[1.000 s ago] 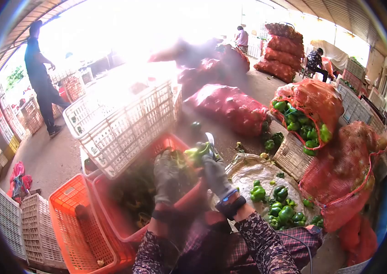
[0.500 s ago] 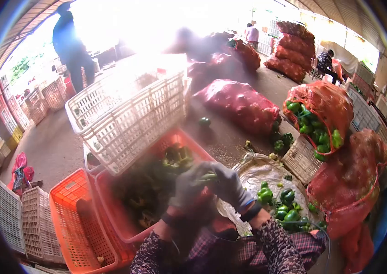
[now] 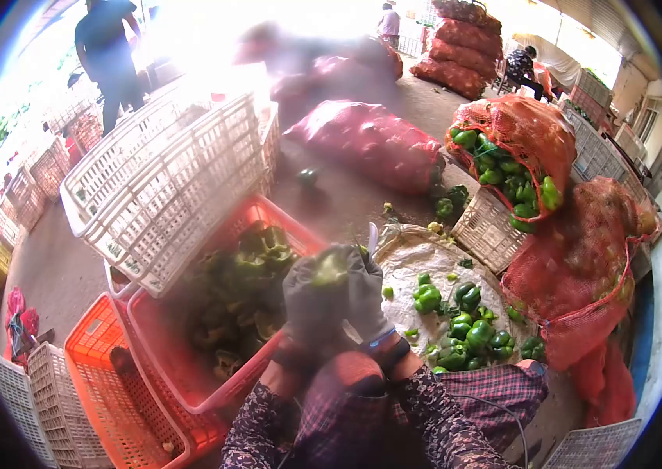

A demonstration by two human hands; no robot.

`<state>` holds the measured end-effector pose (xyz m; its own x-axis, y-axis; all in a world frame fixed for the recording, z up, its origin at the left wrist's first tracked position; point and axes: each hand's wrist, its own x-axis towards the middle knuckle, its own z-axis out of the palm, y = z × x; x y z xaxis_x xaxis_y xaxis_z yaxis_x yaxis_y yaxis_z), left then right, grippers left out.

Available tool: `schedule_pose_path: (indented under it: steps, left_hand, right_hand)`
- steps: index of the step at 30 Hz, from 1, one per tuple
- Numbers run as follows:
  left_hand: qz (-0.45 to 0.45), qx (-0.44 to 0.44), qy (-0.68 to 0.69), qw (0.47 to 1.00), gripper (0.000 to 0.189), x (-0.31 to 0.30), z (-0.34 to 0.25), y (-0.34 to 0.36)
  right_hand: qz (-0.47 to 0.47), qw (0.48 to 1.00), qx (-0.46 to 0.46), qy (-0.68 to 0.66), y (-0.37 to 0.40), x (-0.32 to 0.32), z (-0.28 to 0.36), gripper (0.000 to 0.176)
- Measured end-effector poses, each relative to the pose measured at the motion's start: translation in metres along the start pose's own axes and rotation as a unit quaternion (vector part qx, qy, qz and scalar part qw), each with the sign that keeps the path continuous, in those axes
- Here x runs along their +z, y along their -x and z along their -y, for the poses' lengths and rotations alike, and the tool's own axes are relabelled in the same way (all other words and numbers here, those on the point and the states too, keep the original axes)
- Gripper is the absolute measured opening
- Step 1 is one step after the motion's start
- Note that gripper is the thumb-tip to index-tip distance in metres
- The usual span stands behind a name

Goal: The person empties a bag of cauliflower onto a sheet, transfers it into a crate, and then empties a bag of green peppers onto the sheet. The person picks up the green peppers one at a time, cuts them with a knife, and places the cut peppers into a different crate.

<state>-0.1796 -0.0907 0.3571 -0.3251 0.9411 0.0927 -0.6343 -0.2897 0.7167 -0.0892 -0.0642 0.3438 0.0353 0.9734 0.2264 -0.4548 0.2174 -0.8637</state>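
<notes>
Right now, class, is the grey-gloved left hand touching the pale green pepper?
Touching: the head view shows the left hand cupping the pepper, no gap visible along its lower edge.

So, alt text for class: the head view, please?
A gloved left hand holds a blurred pepper; the gloved right hand, beside it, holds a knife. Left, a red crate holds cut peppers; right, whole peppers lie on a sheet.

You have two gloved hands [image 3: 307, 303], with one green pepper [image 3: 329, 270] and one blade [image 3: 372, 237] at them. Beside you are one pepper-filled red crate [image 3: 288, 221] and one orange crate [image 3: 142, 418]; beyond, you see four stacked sacks [image 3: 460, 56] and at least three other people [image 3: 108, 47].
</notes>
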Motion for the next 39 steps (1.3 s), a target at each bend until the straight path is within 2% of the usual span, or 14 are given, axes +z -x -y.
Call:
schedule_pose_path:
  steps: [4, 8, 9, 10, 11, 13, 15, 18, 22, 25, 31, 35, 37, 39]
  left_hand:
    - [-0.088, 0.073, -0.007, 0.993, 0.018, -0.08, 0.027, -0.035]
    - [-0.076, 0.059, -0.268, 0.958, 0.03, -0.074, -0.027, -0.03]
    - [-0.034, 0.26, -0.538, 0.801, 0.031, -0.076, -0.039, -0.033]
    - [0.015, 0.428, -0.73, 0.532, 0.031, -0.071, -0.048, -0.032]
    - [0.02, 0.426, -0.731, 0.533, 0.031, -0.063, -0.052, -0.025]
    - [0.164, 0.093, -0.569, 0.801, 0.029, -0.034, -0.047, -0.011]
    - [0.226, 0.135, -0.611, 0.747, 0.015, -0.026, -0.019, -0.018]
    - [0.244, -0.125, -0.43, 0.86, 0.012, 0.004, -0.007, 0.001]
    - [0.236, -0.294, -0.313, 0.872, 0.011, -0.018, 0.069, 0.016]
    - [0.311, -0.378, -0.4, 0.775, 0.018, -0.038, 0.158, 0.021]
    - [0.709, -0.133, -0.511, 0.468, 0.065, -0.044, 0.289, 0.083]
    - [0.77, -0.098, -0.489, 0.398, 0.09, -0.048, 0.321, 0.126]
    - [0.723, 0.077, -0.525, 0.443, 0.096, -0.076, 0.348, 0.157]
    - [0.724, -0.122, -0.509, 0.45, 0.096, -0.05, 0.339, 0.147]
  right_hand:
    - [0.01, 0.983, 0.175, -0.063, -0.008, -0.002, 0.032, 0.029]
    - [0.021, 0.981, 0.179, 0.075, -0.007, -0.032, 0.031, 0.027]
    - [0.016, 0.981, 0.18, 0.073, -0.002, -0.034, 0.034, 0.027]
    - [0.018, 0.986, 0.153, 0.056, 0.002, -0.034, 0.035, 0.026]
    - [0.019, 0.991, 0.127, 0.039, 0.006, -0.034, 0.034, 0.025]
    - [-0.015, 0.992, 0.114, 0.05, 0.005, -0.035, 0.027, 0.023]
    - [-0.039, 0.99, 0.001, 0.134, 0.006, -0.058, 0.012, 0.021]
    - [-0.049, 0.992, 0.111, 0.021, 0.011, -0.125, 0.027, 0.021]
    - [-0.138, 0.887, 0.238, 0.371, 0.013, -0.22, 0.067, 0.029]
    - [-0.132, 0.839, 0.237, 0.472, 0.021, -0.297, 0.038, 0.04]
    - [-0.073, 0.769, 0.279, 0.57, 0.014, -0.338, 0.023, 0.044]
    - [0.006, 0.752, 0.273, 0.599, 0.008, -0.372, 0.02, 0.042]
    - [0.064, 0.718, 0.301, 0.624, -0.001, -0.37, 0.051, 0.039]
    - [0.131, 0.682, 0.333, 0.638, 0.0, -0.379, 0.077, 0.036]
